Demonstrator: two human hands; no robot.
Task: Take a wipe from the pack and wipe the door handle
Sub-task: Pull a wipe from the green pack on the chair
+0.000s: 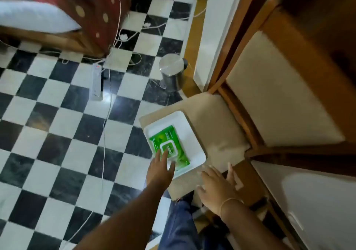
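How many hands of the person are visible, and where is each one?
2. The left hand reaches over the near end of the green wipe pack in the white tray. The right hand hovers open beside the tray, over the chair cushion.

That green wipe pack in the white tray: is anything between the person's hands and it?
Nothing visible. The left hand already reaches over the green wipe pack in the white tray, fingers near its closed lid flap. The right hand rests open on the chair cushion beside the tray.
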